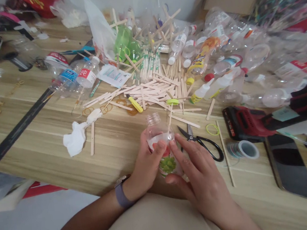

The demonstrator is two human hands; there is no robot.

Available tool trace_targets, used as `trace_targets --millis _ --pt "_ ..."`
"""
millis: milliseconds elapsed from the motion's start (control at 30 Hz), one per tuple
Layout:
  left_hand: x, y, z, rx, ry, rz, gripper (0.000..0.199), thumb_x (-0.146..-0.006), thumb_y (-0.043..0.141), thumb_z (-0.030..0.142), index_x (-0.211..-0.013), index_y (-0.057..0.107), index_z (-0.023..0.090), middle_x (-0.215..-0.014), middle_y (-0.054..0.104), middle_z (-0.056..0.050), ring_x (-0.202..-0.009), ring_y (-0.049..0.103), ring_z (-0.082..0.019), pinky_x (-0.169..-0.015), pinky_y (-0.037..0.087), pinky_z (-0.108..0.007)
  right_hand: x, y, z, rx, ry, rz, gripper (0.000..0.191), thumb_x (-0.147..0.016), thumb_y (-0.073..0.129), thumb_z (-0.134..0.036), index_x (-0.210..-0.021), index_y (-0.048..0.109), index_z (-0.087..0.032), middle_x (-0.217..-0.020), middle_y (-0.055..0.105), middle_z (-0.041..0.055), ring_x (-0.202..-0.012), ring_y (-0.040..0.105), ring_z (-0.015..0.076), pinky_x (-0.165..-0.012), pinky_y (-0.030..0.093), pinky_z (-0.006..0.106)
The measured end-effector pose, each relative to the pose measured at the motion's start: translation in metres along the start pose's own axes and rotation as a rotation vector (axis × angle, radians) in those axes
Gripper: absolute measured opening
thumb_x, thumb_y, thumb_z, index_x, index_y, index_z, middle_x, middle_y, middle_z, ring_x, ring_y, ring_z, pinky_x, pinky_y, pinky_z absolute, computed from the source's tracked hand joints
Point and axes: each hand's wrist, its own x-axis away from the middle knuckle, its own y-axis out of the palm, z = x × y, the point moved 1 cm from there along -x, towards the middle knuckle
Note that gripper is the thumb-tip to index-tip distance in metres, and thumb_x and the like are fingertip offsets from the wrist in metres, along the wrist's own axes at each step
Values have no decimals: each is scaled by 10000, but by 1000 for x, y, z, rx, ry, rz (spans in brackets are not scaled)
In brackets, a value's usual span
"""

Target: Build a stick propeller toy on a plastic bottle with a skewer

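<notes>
A clear plastic bottle (153,121) with a label of red and green pictures (168,165) stands tilted in front of me, its neck uncapped. My left hand (148,162) is closed around its left side, thumb across the front. Against its right side rests my right hand (198,168), fingers stretched and apart, touching the label with fingertips. A thin wooden stick (171,117) rises behind the bottle's shoulder towards a yellow-green ring-like cap (172,101); whether they are joined I cannot tell. Black-handled scissors (211,147) lie just beyond my right hand, partly hidden by it.
Wooden craft sticks (151,91) pile up ahead, with a yellow utility knife (134,103) on them. Empty bottles (227,61) crowd the back right. A red power-tool battery (248,122), a wire spool (245,149) and a phone (290,168) lie right. Crumpled tissue (75,138) lies left.
</notes>
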Motion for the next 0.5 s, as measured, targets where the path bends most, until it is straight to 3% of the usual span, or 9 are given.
trace_targets --millis 133,300,500 --pt "-1 0 0 14 -5 15 509 -856 581 591 -1187 487 216 -1184 599 -84 -1060 577 -221 -929 454 -352 4 -3 1 -54 34 12 725 -968 472 -452 -1559 179 -153 -1403 496 199 -1251 482 318 -1002 437 498" --pt "-1 1 0 40 14 24 485 -870 576 570 -1185 494 211 -1201 599 -84 -1101 569 -223 -955 443 -354 6 -4 3 -44 14 18 700 -968 471 -446 -1560 186 -205 -1429 463 194 -1246 484 331 -993 436 528" --pt "1 1 -2 33 17 -11 463 -900 552 546 -1207 487 206 -1221 583 -93 -1122 562 -232 -989 427 -386 2 0 2 -35 14 -14 748 -970 444 -473 -1564 137 -139 -1455 442 231 -1318 435 338 -1013 421 532"
